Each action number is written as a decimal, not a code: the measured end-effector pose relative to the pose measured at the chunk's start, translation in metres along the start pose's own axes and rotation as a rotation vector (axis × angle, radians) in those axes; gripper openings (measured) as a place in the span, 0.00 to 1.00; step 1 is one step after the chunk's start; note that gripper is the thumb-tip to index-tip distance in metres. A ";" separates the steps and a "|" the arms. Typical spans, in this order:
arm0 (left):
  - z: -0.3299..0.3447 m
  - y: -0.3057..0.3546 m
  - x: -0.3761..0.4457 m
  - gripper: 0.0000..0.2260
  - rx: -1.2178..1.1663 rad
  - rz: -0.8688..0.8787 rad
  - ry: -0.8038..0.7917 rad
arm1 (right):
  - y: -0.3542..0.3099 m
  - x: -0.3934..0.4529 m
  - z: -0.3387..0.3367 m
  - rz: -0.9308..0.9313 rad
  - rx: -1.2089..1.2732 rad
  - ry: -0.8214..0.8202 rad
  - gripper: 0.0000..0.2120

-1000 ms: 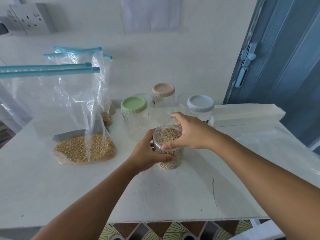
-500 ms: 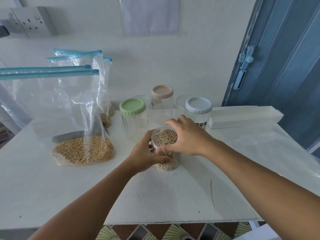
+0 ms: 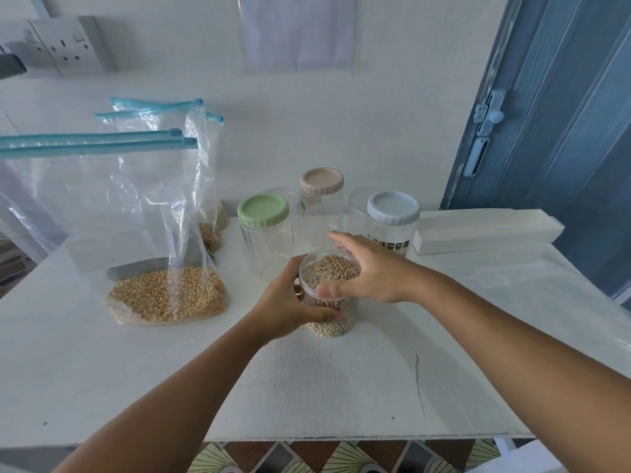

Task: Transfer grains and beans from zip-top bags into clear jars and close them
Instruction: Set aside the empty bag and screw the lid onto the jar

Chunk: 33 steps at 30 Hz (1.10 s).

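Jar [image 3: 329, 322] mid-table — left hand [image 3: 290, 305] gripping; right hand [image 3: 362, 271] gripping rim.

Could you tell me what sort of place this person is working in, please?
Probably a home kitchen or pantry corner. A white table stands against a painted wall with a wall socket, beside a blue door. On it stand zip-top bags of grain and lidded storage jars.

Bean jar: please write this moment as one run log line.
left hand: grips bean jar side | right hand: fingers curled round jar rim | lid: clear one possibly on, unsure
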<state>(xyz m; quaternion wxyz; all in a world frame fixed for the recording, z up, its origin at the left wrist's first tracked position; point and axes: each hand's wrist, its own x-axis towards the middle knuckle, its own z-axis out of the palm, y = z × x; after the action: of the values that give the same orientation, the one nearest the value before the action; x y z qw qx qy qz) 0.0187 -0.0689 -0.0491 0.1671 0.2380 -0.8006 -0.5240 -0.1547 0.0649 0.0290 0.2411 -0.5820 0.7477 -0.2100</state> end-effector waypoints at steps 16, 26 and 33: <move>-0.016 0.012 0.011 0.58 0.011 -0.032 -0.130 | 0.004 0.002 -0.013 0.016 0.055 -0.002 0.47; -0.016 0.004 0.012 0.46 0.040 0.003 -0.098 | -0.009 0.006 -0.009 -0.013 -0.075 -0.013 0.53; -0.017 0.004 0.012 0.49 0.036 -0.010 -0.109 | -0.013 0.009 0.005 0.074 -0.224 0.140 0.55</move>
<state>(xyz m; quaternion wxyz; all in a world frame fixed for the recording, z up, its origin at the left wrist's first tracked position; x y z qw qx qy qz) 0.0165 -0.0875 -0.0384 0.1163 0.2163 -0.8164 -0.5226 -0.1433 0.0529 0.0313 0.1295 -0.5614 0.8023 -0.1562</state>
